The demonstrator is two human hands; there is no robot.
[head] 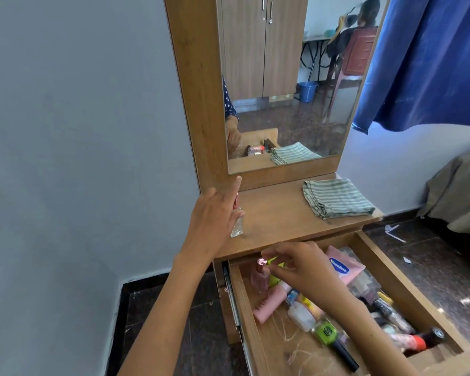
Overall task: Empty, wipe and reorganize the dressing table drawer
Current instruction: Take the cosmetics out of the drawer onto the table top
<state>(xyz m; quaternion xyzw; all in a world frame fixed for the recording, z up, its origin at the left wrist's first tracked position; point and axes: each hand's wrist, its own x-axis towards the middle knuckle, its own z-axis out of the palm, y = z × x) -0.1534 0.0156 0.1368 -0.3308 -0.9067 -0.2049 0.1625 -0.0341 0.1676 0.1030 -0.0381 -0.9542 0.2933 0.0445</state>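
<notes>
The wooden drawer [407, 289] of the dressing table stands pulled out, full of cosmetics. My left hand [215, 215] holds a clear glass bottle [237, 226] upright on the table top [277, 221], index finger pointing up. My right hand [304, 267] reaches into the drawer's far left corner and pinches the shiny pink cap of a pink perfume bottle [259, 279]. A folded green striped cloth [337, 198] lies on the right of the table top.
In the drawer lie a pink comb [269, 305], a pink Vaseline pouch [342, 267], a white tube [300, 316], a green-capped bottle [327, 332] and several other items. A mirror [288, 85] stands behind the top. A blue curtain [429, 61] hangs at right.
</notes>
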